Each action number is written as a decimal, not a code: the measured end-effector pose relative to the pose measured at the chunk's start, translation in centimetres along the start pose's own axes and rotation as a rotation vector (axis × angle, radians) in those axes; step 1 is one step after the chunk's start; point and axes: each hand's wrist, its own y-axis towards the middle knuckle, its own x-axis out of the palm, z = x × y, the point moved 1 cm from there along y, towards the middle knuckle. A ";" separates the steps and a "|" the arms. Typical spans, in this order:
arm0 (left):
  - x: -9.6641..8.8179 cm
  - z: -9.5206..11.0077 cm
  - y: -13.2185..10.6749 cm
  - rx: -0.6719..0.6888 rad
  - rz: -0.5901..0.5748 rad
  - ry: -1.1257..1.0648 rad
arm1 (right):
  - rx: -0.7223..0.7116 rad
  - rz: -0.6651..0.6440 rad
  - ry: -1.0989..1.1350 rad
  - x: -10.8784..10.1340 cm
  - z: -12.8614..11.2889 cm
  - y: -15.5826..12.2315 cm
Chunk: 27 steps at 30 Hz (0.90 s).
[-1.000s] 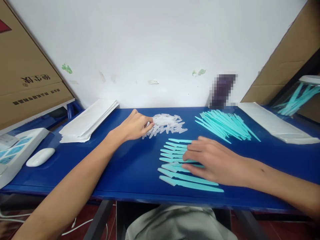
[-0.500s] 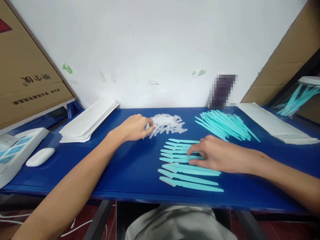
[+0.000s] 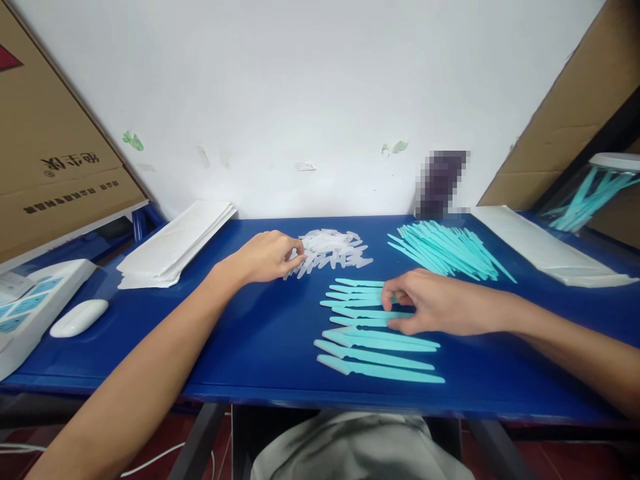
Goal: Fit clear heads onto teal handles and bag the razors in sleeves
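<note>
2 hands (image 3: 273, 257) (image 3: 435, 301) | 1 teal-razor row (image 3: 367, 314) | 1 white-piece heap (image 3: 333, 248)

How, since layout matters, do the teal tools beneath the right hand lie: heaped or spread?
Spread: the teal tools form a row, some overlapping.

Row of eyebrow razors (image 3: 387, 341) near the worktop's (image 3: 250, 347) front, pile of caps (image 3: 333, 247) behind it, razor heap (image 3: 445, 248) right of the caps, stack of sheets (image 3: 175, 241) left.
</note>
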 end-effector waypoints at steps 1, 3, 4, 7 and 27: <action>0.0 0.0 0.0 0.006 0.000 -0.007 | 0.010 -0.012 0.007 0.0 0.0 0.0; 0.0 0.0 0.0 0.018 -0.004 -0.014 | 0.026 -0.033 0.019 -0.1 0.0 -0.1; 0.0 0.1 0.0 0.025 -0.008 -0.014 | 0.028 -0.042 0.026 -0.1 0.0 -0.1; 0.0 0.1 -0.1 0.041 -0.019 -0.009 | 0.017 -0.056 0.049 -0.3 -0.1 -0.1; -0.1 -0.2 -0.1 0.025 -0.046 0.016 | 0.015 -0.064 0.024 -0.3 -1.2 -0.7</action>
